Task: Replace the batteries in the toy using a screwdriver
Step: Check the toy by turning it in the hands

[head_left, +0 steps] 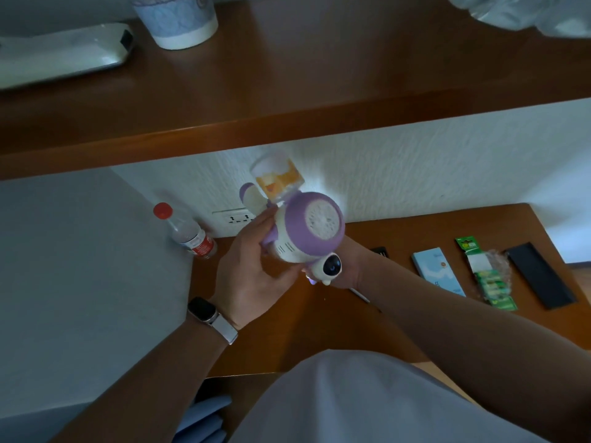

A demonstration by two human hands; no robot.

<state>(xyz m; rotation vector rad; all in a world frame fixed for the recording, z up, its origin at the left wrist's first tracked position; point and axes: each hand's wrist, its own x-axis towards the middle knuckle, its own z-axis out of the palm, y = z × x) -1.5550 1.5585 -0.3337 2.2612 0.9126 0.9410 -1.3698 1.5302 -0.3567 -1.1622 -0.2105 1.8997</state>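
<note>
A purple and white toy (pixel 303 228) with a clear bottle on its far end is held above the wooden desk (pixel 415 231). My left hand (pixel 252 266) grips its left side, fingers wrapped under the body. My right hand (pixel 348 263) holds it from behind and below, mostly hidden by the toy. A small white astronaut figure (pixel 329 266) sticks out at the toy's near end. A green pack of batteries (pixel 489 276) lies on the desk to the right. A thin light rod (pixel 359 294), perhaps the screwdriver, lies under my right forearm, partly hidden.
A red-capped water bottle (pixel 188 233) stands at the desk's back left by a wall socket (pixel 236 217). A light blue box (pixel 438 271) and a black flat bar (pixel 540 274) lie at right. A wooden shelf (pixel 287 100) above carries a paper cup (pixel 179 19).
</note>
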